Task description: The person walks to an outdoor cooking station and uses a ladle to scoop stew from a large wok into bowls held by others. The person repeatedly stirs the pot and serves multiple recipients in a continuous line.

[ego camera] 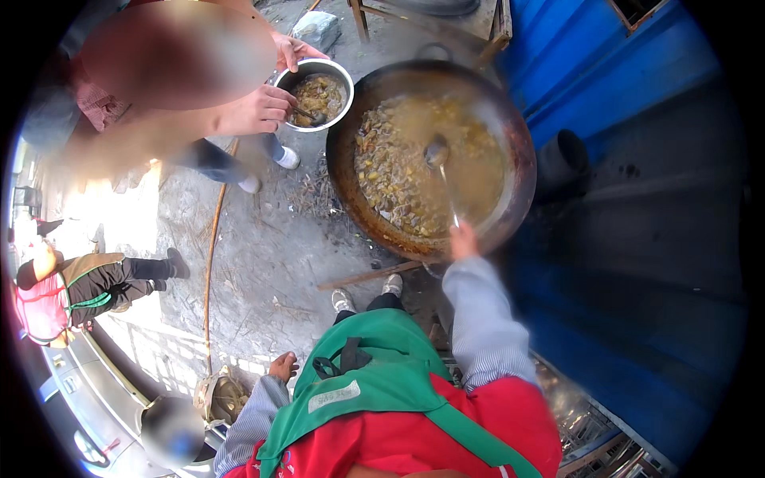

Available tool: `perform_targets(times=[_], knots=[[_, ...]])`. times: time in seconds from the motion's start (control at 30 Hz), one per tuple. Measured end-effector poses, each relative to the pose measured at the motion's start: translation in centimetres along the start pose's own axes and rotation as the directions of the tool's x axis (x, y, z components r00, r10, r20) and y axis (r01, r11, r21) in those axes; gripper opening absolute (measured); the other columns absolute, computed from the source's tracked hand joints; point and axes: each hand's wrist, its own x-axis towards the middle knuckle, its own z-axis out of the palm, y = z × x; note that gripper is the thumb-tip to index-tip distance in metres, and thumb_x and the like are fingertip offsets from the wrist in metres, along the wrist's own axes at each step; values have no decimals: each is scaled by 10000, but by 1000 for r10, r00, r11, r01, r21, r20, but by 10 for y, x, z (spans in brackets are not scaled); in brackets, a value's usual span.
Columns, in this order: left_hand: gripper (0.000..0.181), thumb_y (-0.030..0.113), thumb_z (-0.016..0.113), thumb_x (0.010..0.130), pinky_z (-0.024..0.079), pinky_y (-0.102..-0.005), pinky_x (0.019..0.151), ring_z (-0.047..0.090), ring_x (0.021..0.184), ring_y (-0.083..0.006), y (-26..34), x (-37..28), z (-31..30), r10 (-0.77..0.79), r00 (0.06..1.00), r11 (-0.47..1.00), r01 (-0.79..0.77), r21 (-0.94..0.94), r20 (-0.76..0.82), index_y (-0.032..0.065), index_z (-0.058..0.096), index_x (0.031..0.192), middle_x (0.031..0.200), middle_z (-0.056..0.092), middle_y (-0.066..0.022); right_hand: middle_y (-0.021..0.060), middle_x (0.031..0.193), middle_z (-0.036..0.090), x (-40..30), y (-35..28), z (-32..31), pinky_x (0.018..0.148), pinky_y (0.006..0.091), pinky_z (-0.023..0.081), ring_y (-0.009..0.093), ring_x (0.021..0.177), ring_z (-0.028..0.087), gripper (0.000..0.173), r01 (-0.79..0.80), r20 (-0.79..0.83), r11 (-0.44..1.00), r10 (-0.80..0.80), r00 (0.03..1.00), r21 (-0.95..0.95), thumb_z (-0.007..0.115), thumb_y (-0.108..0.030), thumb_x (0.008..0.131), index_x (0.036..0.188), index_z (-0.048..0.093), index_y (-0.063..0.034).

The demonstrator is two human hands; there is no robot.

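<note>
A large metal wok (346,197) with a rusty rim holds a stew of chopped pieces in brownish broth (472,173). My right hand (464,241) is closed around the handle of a metal ladle (437,153), whose bowl lies over the middle of the stew. Down beside my green apron (388,382), my left hand (284,366) hangs with nothing visible in it; its fingers look loosely bent. At the wok's upper left, another person's hands (269,109) hold a metal pot (349,89) of similar food and a spoon (318,119) in it.
A blue corrugated metal wall (597,66) runs along the right, with a dark bucket (571,152) beside the wok. A long hose or pole (214,239) lies on the concrete ground. Another person (89,287) stands at far left near a silver vehicle (89,406). A wood strip (364,276) lies near my feet.
</note>
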Motion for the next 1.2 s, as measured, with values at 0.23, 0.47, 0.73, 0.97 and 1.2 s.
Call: perform_targets(times=[0.23, 0.47, 0.73, 0.97, 1.2], knots=[[533, 376, 473, 837, 471, -341, 700, 559, 880, -246, -20, 2, -4, -48, 999, 998, 48, -32, -24, 4, 392, 1211, 1048, 546, -129, 16, 605, 482, 7, -34, 14, 372, 263, 342, 93, 408, 397, 297, -563, 392, 757, 433, 812, 331, 448, -171, 851, 1142, 494, -136], [494, 368, 464, 842, 465, -318, 667, 557, 844, -226, -19, 7, 1, -4, 1000, 1000, 4, -12, -4, -3, 431, 1166, 998, 551, -115, -18, 548, 369, 3, -29, -1, 303, 237, 216, 70, 351, 267, 128, -588, 430, 690, 419, 800, 421, 403, -167, 868, 987, 449, -154], [499, 348, 471, 840, 470, -327, 680, 560, 878, -239, -24, 11, -4, 8, 1000, 999, -9, -43, -15, -11, 419, 1183, 1015, 548, -126, -26, 554, 369, -23, -37, -17, 301, 213, 233, 46, 347, 262, 265, -576, 477, 617, 340, 810, 537, 412, -167, 879, 1142, 445, -163], [399, 322, 485, 834, 448, -334, 670, 534, 820, -233, 12, 4, 6, 140, 989, 987, -135, 86, -45, 18, 452, 1089, 972, 523, -119, -20, 544, 386, -36, -11, -29, 289, 224, 237, 51, 329, 263, 244, -559, 445, 677, 362, 819, 479, 414, -182, 883, 1123, 454, -191], [300, 334, 386, 872, 407, -335, 540, 479, 635, -177, -23, 53, -10, 229, 973, 965, -231, -123, -26, 74, 501, 970, 745, 507, -60, -15, 550, 406, -63, -5, -32, 297, 245, 249, 64, 338, 277, 275, -624, 459, 629, 432, 777, 464, 431, -170, 869, 1143, 427, -181]])
